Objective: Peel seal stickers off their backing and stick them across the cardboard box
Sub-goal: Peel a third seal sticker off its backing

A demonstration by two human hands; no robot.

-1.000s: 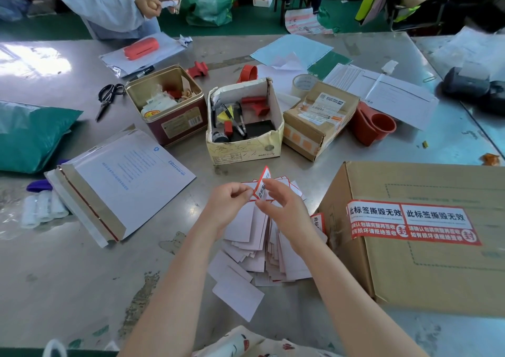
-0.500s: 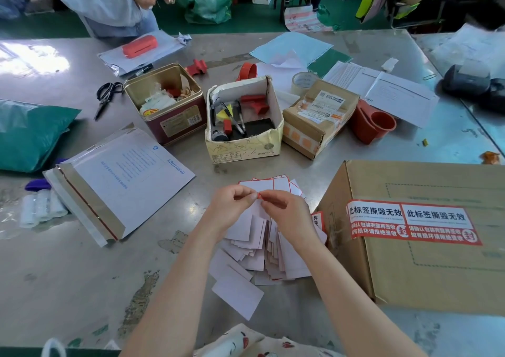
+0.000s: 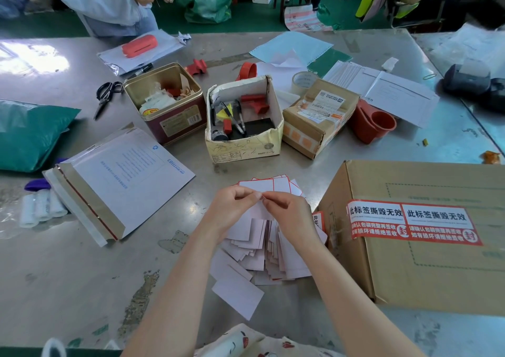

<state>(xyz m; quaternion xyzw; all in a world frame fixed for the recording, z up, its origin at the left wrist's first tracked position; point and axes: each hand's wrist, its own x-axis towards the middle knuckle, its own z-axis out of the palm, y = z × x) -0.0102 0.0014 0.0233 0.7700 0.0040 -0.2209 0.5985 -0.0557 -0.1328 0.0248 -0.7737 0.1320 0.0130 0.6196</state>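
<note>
Progress is partial, we judge: two red-and-white seal stickers (image 3: 414, 223) already lie side by side across the top of the big brown cardboard box (image 3: 426, 274) at the desk's right, and a third red-edged one (image 3: 319, 221) shows at its near corner. Our left hand (image 3: 232, 206) and right hand (image 3: 289, 213) meet, each grip pinching one white red-bordered backing slip (image 3: 263, 186) above the loose pile of white backing papers (image 3: 259, 247), too many to count, just beside the box.
</note>
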